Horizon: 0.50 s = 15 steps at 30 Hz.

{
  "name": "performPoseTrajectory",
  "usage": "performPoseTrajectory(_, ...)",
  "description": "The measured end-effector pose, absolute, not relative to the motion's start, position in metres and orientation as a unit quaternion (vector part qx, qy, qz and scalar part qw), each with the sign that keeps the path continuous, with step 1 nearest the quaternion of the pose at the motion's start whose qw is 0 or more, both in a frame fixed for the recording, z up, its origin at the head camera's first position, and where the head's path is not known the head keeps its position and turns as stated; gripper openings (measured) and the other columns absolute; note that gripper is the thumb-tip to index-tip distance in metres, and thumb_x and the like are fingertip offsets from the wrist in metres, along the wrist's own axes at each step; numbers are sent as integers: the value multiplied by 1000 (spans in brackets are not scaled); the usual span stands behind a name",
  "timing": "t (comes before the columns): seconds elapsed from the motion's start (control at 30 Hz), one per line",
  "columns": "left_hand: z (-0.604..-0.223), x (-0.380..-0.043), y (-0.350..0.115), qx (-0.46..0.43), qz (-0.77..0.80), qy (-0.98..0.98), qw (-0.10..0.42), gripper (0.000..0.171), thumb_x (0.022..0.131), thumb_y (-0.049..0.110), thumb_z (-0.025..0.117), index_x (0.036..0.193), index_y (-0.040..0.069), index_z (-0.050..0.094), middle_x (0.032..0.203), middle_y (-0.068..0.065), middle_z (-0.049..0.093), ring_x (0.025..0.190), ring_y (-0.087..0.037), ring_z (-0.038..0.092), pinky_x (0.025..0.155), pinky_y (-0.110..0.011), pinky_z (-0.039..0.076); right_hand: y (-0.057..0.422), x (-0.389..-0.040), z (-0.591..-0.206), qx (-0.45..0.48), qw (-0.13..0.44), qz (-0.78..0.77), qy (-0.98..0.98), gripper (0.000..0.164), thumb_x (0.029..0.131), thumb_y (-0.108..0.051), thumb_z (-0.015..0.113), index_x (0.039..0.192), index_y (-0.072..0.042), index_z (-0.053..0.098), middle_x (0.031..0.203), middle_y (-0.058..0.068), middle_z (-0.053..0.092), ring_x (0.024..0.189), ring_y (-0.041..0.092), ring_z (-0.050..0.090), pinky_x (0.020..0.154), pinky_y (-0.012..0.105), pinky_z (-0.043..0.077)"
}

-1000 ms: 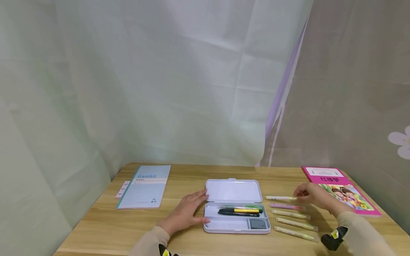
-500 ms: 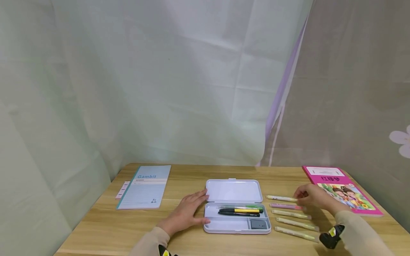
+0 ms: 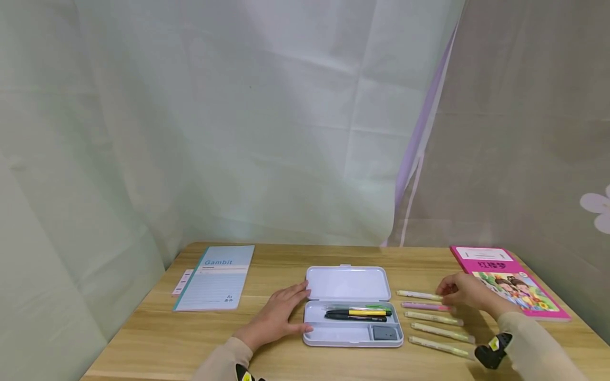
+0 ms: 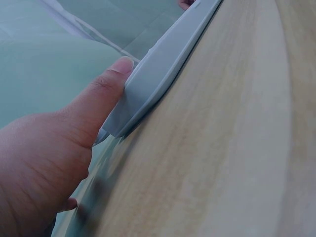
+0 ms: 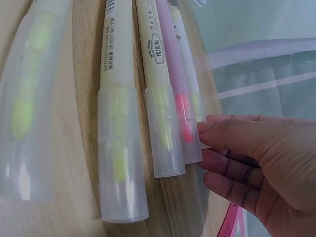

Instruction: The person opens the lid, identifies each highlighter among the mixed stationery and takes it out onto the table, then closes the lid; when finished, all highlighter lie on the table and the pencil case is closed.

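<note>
An open white pencil case (image 3: 348, 283) lies mid-table, its lid laid back. My left hand (image 3: 276, 315) rests along its left side, fingers spread and thumb touching the near tray; the thumb (image 4: 106, 89) also shows against the wall in the left wrist view. Inside the case are several pens (image 3: 357, 313) and a grey eraser-like block (image 3: 384, 333). To the right, several highlighters lie in a row. My right hand (image 3: 469, 293) pinches the capped end of the farthest pale highlighter (image 3: 416, 295). Beside it lies a pink-capped highlighter (image 3: 424, 306); closer are pale yellow ones (image 3: 440, 333).
A light blue notebook (image 3: 216, 280) sits at the back left over a small pink-and-white item (image 3: 182, 282). At the right, a pink picture book (image 3: 491, 266) lies partly behind my right forearm. Curtains (image 3: 286, 132) hang behind the wooden table (image 3: 157, 338).
The farthest highlighter has shifted very slightly to the right at my right hand's fingertips. My left hand stays in place on the case.
</note>
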State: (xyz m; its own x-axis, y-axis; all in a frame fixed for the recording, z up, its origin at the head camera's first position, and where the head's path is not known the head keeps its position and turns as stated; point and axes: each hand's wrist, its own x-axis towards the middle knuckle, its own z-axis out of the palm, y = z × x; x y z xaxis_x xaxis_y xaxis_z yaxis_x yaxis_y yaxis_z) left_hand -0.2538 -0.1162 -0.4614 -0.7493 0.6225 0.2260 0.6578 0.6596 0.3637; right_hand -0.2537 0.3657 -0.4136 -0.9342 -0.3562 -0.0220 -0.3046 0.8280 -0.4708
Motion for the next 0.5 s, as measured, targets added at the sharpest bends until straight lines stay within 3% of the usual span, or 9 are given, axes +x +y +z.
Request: performPoseTrajectory(0.5,-461,-254,-117,-352,-214,-910,43,81,81,57,66,143,9,45,156,-7,35,141,-31,37,113,-54,32,365,-250,-411,-177,21,-242,954,11,83,-14,72,91,-6,70,82,-3,66,70,-5,50,60,20,47)
